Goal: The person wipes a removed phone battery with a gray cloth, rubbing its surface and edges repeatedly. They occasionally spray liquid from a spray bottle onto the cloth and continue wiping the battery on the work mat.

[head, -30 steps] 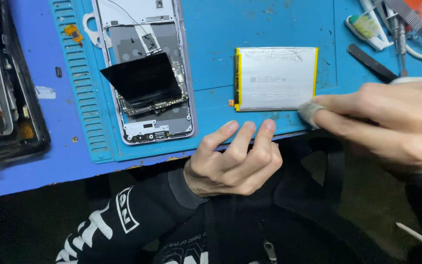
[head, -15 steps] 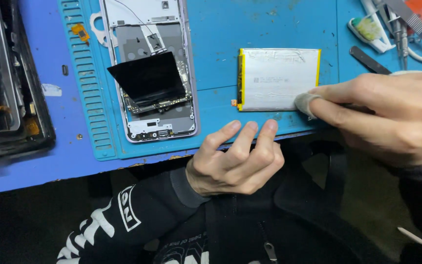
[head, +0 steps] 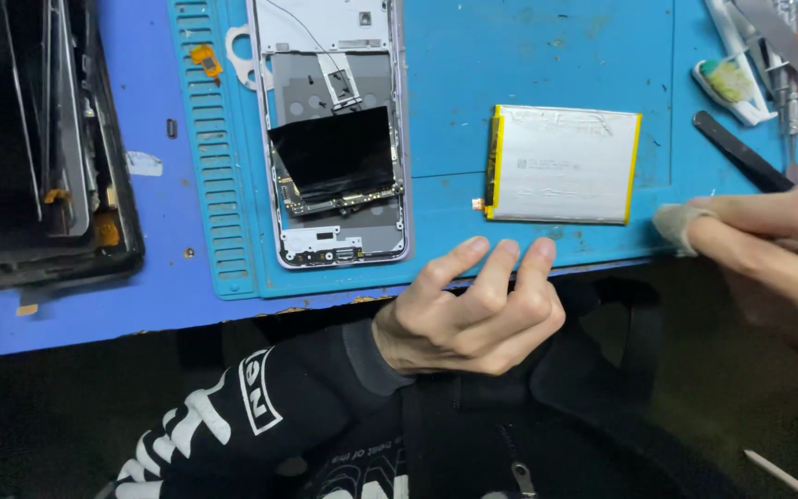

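Far left: a dark tray [head: 43, 249] of stacked phone parts sat on the blue bench top [head: 154, 305], its near corner just clear of the mat.
Mat: the blue ridged work mat [head: 528, 55] covered the middle of the bench, with a small orange scrap [head: 205, 57] lying near its upper left corner.
Opened phone: the phone frame [head: 336, 139] lay face down on the mat, back off, and a black sheet [head: 332, 152] sat tilted across its middle over the circuit board.
Left hand: and there it was, the left hand [head: 468, 310], resting at the near edge of the mat below the phone and the battery, fingers loosely curled and spread, gripping nothing, fingertips just touching the mat's edge.
Battery: the flat silver battery [head: 563, 164] with yellow side edges lay loose on the mat, right of the phone frame and well clear of it, a small orange connector at its lower left corner.
Right hand: the right hand [head: 768, 236] came in from the right edge, fingers pinched tight on a small pale pad [head: 678, 226], held just off the battery's lower right corner and not touching it.
Far right: a black pry tool [head: 741, 164] lay angled just above that hand, with metal tweezers [head: 791, 55] and a white-handled tool [head: 731, 79] beyond it.
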